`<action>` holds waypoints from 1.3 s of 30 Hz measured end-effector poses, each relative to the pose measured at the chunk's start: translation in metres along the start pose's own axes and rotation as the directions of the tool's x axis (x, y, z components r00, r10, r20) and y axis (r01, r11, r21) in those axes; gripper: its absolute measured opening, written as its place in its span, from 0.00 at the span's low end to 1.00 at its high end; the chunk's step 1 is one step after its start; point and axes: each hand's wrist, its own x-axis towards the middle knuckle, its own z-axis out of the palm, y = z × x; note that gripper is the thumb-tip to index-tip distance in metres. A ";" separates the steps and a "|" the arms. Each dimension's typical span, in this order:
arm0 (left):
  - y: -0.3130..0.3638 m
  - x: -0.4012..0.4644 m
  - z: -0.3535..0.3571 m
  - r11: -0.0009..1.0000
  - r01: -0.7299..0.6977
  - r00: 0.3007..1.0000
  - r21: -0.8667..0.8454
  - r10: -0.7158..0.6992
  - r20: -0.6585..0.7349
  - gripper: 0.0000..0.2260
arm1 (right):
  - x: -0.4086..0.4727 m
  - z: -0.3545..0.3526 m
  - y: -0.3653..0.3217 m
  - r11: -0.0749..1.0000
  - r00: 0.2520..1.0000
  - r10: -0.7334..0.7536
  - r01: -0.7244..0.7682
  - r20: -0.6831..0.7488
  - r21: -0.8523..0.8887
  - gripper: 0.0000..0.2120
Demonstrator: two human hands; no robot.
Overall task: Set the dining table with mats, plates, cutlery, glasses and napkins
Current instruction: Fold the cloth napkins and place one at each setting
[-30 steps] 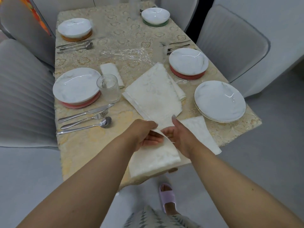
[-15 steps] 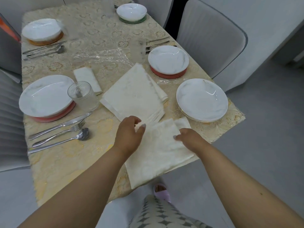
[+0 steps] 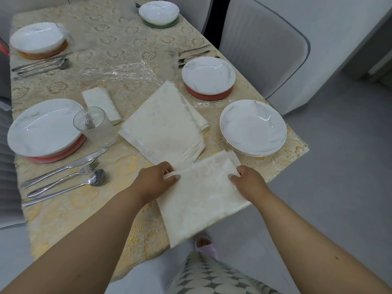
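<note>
A cream napkin [image 3: 199, 198] lies at the table's near edge, its lower part hanging over. My left hand [image 3: 157, 181] pinches its upper left corner and my right hand [image 3: 248, 181] grips its upper right corner. Just beyond lies a stack of flat napkins [image 3: 165, 122]. A folded napkin [image 3: 101, 105] rests beside a glass [image 3: 94, 126]. The left place has a plate on a red mat [image 3: 42, 126] with knife, fork and spoon [image 3: 67, 177] below it. Bare stacked plates [image 3: 252, 128] sit at the right.
Further places hold a plate on a red mat [image 3: 209, 78], a plate on an orange mat [image 3: 37, 40] and a bowl on a green mat [image 3: 159, 13]. Clear plastic wrap [image 3: 121, 73] lies mid-table beside a second glass [image 3: 171, 62]. Grey chairs [image 3: 265, 52] flank the table.
My hands have moved apart from the napkin's middle to its two upper corners, spreading it flat at the table edge. The view has shifted right and closer.
</note>
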 end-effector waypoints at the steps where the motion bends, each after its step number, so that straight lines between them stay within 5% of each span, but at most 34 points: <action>1: -0.001 0.001 -0.001 0.999 0.001 1.000 0.037 -0.003 0.031 0.12 | 0.000 0.000 0.002 1.000 1.000 0.010 -0.010 -0.015 -0.028 0.18; 6: -0.005 0.006 -0.004 0.989 -0.058 0.998 0.134 0.056 0.020 0.15 | 0.000 -0.003 0.008 0.987 0.995 0.063 -0.074 -0.082 -0.144 0.10; 15: -0.004 0.005 0.010 0.942 -0.124 0.978 0.310 0.170 -0.124 0.10 | -0.002 0.002 0.000 0.932 0.977 0.101 -0.159 -0.188 -0.326 0.15; 26: -0.005 0.011 0.019 0.934 -0.058 0.969 0.353 0.137 -0.203 0.13 | -0.002 0.004 -0.001 0.899 0.967 0.066 -0.165 -0.246 -0.406 0.15; 31: -0.004 0.016 0.021 0.971 0.018 0.967 0.237 0.043 -0.252 0.16 | 0.001 0.003 -0.002 0.914 0.960 0.135 -0.216 -0.243 -0.345 0.24; 35: -0.001 0.020 0.019 0.964 0.090 0.982 0.249 -0.044 -0.182 0.12 | 0.010 -0.002 -0.002 0.935 0.956 0.242 -0.275 -0.164 -0.225 0.28; 39: -0.002 0.016 0.010 0.974 0.105 0.992 0.199 -0.090 -0.084 0.14 | 0.008 -0.001 -0.006 0.918 0.973 0.166 -0.211 -0.159 -0.336 0.26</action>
